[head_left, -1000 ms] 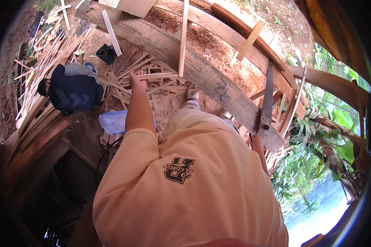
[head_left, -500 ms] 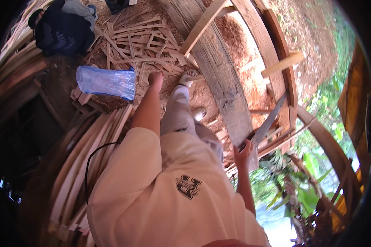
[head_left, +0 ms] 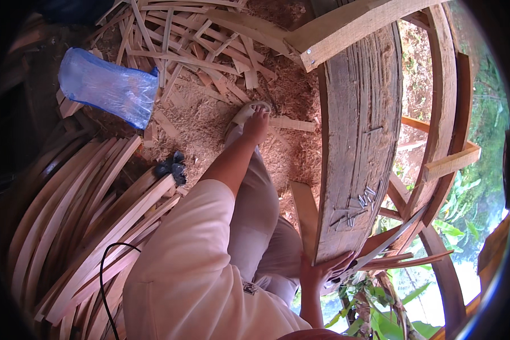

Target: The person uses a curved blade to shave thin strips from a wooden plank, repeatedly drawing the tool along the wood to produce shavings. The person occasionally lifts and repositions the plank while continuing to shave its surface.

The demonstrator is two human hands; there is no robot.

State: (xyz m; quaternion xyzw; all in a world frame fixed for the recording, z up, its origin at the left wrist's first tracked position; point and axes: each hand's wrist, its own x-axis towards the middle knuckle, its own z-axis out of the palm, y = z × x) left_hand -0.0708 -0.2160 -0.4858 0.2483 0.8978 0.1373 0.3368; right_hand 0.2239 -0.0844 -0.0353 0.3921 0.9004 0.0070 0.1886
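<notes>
A handsaw (head_left: 392, 240) is in my right hand (head_left: 322, 272), which is closed round its dark handle at the near end of a weathered plank (head_left: 357, 113). Its pale blade slants up to the right, toward the curved timber frame. My left hand (head_left: 257, 127) hangs low over my sandalled foot (head_left: 245, 115), apart from the plank. Its fingers are mostly hidden, and I see nothing held in it. Several loose nails (head_left: 366, 197) lie on the plank's near half.
Thin wood offcuts (head_left: 204, 45) cover the sawdust floor ahead. A blue plastic bag (head_left: 107, 88) lies to the left, beyond stacked curved strips (head_left: 85, 215) and a black cable (head_left: 105, 272). A joined beam (head_left: 357, 25) crosses the plank's far end. Curved timbers (head_left: 439, 96) stand on the right.
My view has turned and come nearer the plank, bringing the nails into sight. My left hand has swung right, over my foot. The saw stays in my right hand at the plank's end.
</notes>
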